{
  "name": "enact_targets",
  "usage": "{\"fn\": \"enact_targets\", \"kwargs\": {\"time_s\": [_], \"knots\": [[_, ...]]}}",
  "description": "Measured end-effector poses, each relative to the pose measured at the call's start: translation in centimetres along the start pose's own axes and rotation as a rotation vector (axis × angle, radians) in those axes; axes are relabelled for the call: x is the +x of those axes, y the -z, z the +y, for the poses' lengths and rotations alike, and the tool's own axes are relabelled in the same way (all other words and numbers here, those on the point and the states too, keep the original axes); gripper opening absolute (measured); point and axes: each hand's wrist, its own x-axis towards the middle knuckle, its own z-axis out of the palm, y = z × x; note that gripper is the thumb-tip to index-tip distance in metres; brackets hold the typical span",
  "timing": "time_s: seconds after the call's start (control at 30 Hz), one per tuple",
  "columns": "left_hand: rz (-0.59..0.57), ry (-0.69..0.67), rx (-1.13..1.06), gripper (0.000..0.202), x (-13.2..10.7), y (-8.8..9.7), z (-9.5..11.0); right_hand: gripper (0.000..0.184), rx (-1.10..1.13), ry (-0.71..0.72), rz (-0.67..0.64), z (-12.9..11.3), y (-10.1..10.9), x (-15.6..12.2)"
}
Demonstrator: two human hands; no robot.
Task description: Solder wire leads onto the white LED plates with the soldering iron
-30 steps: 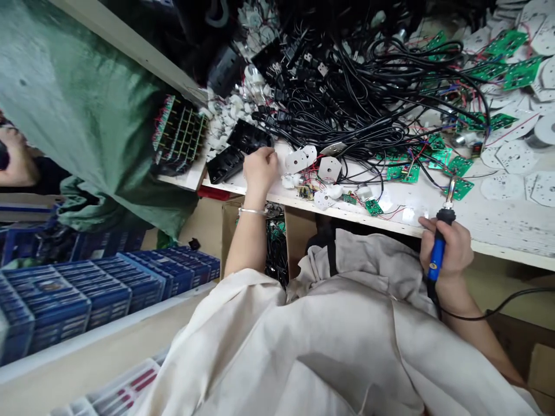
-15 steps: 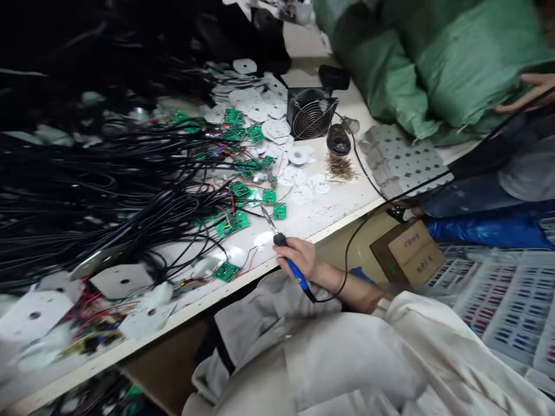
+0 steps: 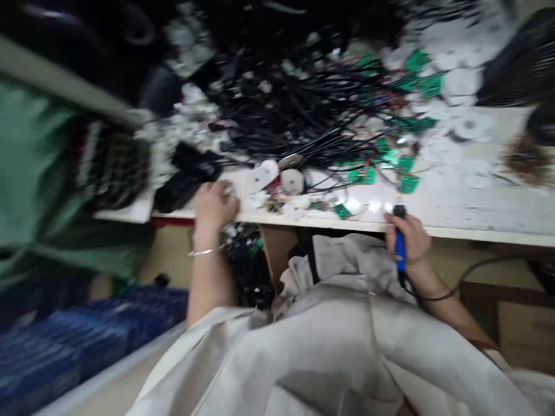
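Right hand (image 3: 410, 240) is closed narrow round a blue-handled soldering iron (image 3: 399, 248), which is held near the tip end of the handle. Iron's long axis is close to vertical in the frame: metal tip points up over the tabletop (image 3: 477, 214), and the butt end points down, with a thin black power cord (image 3: 459, 276) running off to the right. Tip is just below a small green circuit board (image 3: 408, 184); contact cannot be told, as the frame is blurred.

Left hand (image 3: 214, 208) is curled at the tabletop edge, centre left of the frame. Whether anything is held cannot be told. Black plastic parts (image 3: 188, 176) lie just beside it.

Tangled black cables (image 3: 295, 110) are heaped along the top of the frame; white perforated discs (image 3: 470, 124) are at upper right. Tip is best kept clear of the cable insulation and left fingers, with the iron steadied by the wrist.
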Motion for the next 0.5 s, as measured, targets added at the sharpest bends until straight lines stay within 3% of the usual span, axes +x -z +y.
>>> {"fn": "enact_targets", "kwargs": {"time_s": [0.07, 0.17, 0.23, 0.37, 0.5], "knots": [[-0.005, 0.112, 0.125, 0.039, -1.9, 1.0, -2.6, 0.023, -0.004, 0.063, 0.076, 0.6, -0.6, -0.3], [-0.162, 0.099, 0.207, 0.053, -2.3, 1.2, -3.0, 0.026, -0.018, 0.075, 0.136, 0.8, -0.9, -0.6], [-0.188, 0.121, 0.195, 0.050, -1.5, 1.3, -1.8, 0.026, -0.014, 0.076, 0.134, 0.7, -0.8, -0.6], [-0.013, 0.324, 0.248, 0.047, 1.6, 0.8, 1.4, 0.026, 0.008, 0.120, 0.182, 0.4, -0.7, 0.0], [0.033, 0.469, 0.301, 0.041, 4.0, -1.0, 3.8, 0.028, -0.012, 0.132, 0.178, 0.1, -0.5, 0.5]]}}
